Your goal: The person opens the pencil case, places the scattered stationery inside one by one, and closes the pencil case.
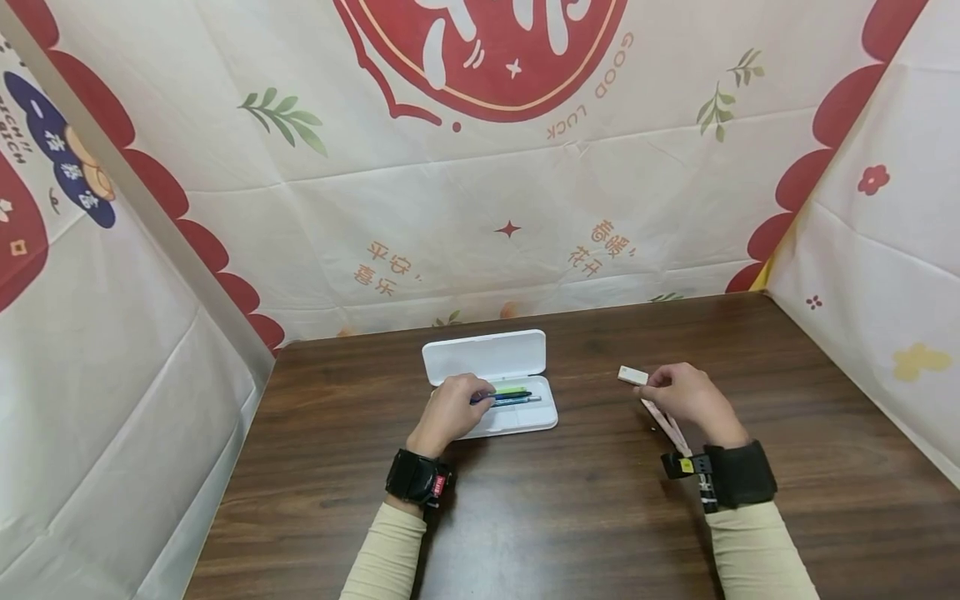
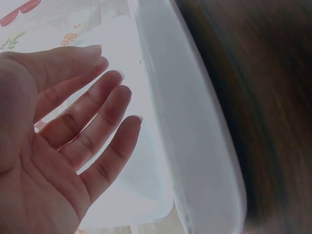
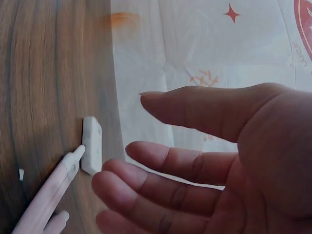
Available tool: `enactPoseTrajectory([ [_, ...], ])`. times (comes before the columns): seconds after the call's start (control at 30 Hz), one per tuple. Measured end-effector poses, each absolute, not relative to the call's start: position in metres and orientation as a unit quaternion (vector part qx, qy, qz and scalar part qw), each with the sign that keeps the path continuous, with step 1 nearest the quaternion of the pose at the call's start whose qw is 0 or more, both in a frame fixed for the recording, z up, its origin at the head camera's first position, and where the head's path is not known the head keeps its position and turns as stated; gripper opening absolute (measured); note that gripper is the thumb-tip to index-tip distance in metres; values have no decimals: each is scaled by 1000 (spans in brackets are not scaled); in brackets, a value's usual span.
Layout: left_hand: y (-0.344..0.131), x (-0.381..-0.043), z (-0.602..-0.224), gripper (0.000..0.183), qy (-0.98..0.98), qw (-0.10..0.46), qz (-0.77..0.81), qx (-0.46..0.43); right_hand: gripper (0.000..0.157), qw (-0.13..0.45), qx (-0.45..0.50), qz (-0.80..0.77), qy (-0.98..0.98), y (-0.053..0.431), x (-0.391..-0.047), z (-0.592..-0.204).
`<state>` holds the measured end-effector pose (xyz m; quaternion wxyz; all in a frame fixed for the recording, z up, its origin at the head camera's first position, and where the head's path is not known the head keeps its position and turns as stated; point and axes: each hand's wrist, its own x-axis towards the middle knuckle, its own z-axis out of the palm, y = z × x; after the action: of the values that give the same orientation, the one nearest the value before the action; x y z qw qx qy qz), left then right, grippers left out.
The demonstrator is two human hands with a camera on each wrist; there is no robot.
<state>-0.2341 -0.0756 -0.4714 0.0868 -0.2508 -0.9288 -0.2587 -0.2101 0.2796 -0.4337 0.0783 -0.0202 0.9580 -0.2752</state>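
Observation:
An open white pencil case [image 1: 551, 410] sits at the table's middle, its lid [image 1: 487, 357] raised at the back. Several pens [image 1: 517, 398], blue and green, lie inside. My left hand [image 1: 450, 408] is over the case's left part, thumb and index tips close together near the pen ends. In the left wrist view no pen shows between the fingers [image 2: 114, 105], which are loosely bent. On the right, my right hand [image 1: 690, 396] hovers by a white eraser [image 1: 633, 375] and a slim pink tool with two legs [image 3: 46, 200], like a drawing compass. Its thumb and fingers are apart, holding nothing.
A tiny white piece [image 3: 21, 174] lies on the brown wooden table [image 1: 570, 517] beside the pink tool. A printed white cloth [image 1: 465, 192] hangs behind the table's back edge, with more cloth at the left and right sides.

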Motion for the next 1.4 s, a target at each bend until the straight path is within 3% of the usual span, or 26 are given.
enactPoseTrajectory([
  [0.53,-77,-236,-470,15,-932,81,-256,-245,30,118,31,-273,954,291,-212,-440],
  [1.07,-76,-235,-470,17,-934,66,-256,-241,18,104,54,-259,959,279,-215,-458],
  [1.4,-76,-233,-470,17,-933,65,-257,-243,27,104,50,-231,966,274,-216,-460],
])
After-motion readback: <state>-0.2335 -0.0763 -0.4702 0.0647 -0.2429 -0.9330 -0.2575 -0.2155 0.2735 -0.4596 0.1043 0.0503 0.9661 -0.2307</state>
